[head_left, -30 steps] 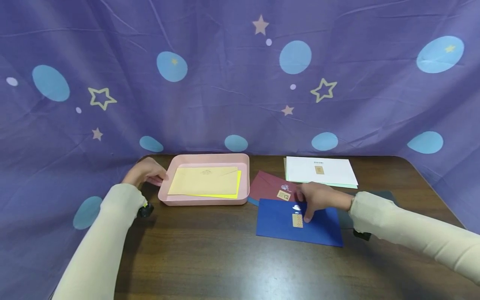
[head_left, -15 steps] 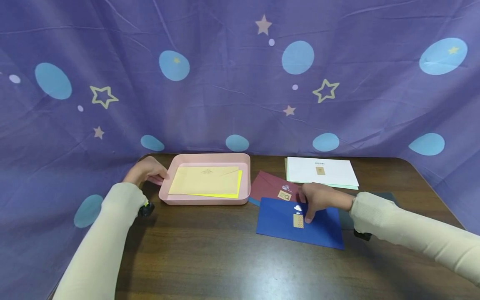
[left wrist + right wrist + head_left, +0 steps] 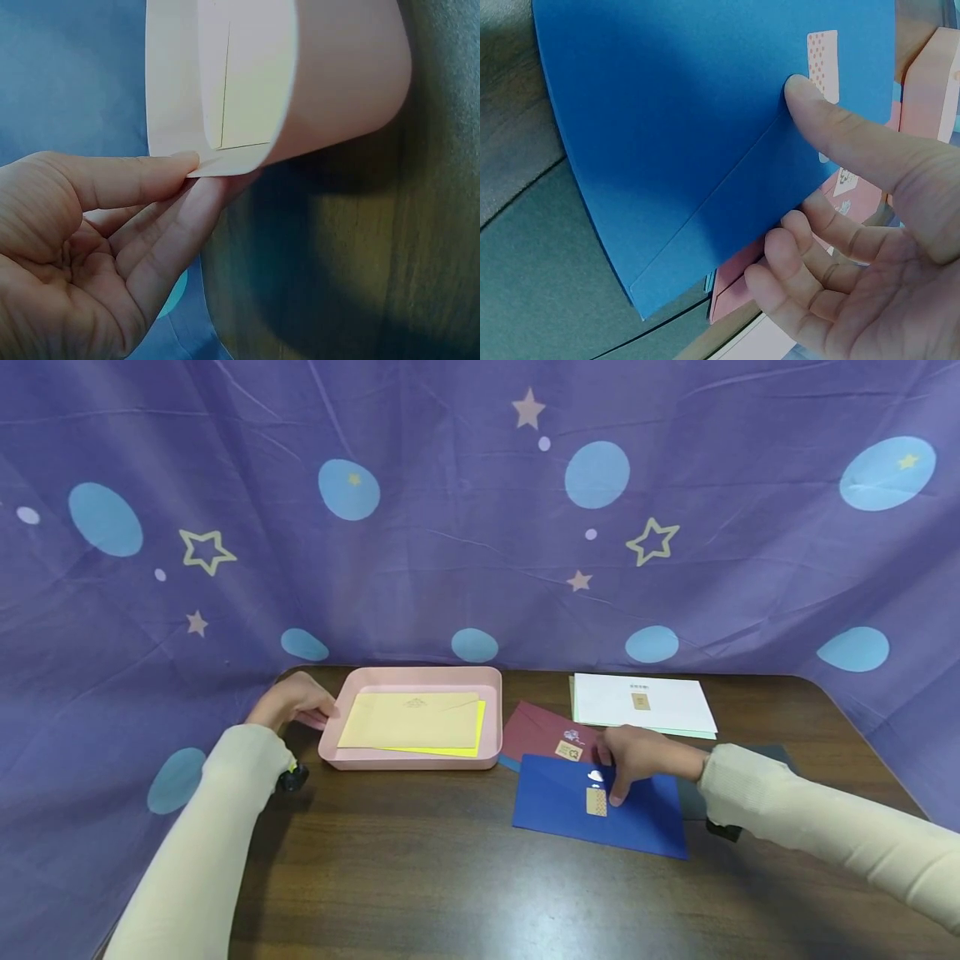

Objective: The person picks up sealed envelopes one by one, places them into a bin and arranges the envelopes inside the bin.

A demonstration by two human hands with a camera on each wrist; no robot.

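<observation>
On the left, my left hand (image 3: 297,702) pinches the rim of a pink tray (image 3: 420,762) between thumb and fingers; the left wrist view shows the thumb (image 3: 142,180) inside the rim. In the tray, a cream envelope (image 3: 408,720) overlaps a yellow one (image 3: 478,727). My right hand (image 3: 637,753) holds a dark blue envelope (image 3: 562,810) by its far edge. Its thumb (image 3: 832,124) presses the top beside a patterned sticker, and the other fingers curl at the edge, their tips partly hidden. Under that far edge lies a maroon envelope (image 3: 536,731).
A white envelope (image 3: 667,697) tops a stack at the back right, with a pale green edge below. Dark green envelopes (image 3: 540,270) lie under my right wrist. A light blue corner (image 3: 509,763) shows beneath the maroon envelope. A purple curtain (image 3: 450,527) hangs behind the table.
The head view has shifted very slightly. Both hands keep their places on the tray and the blue envelope, with no other clear movement.
</observation>
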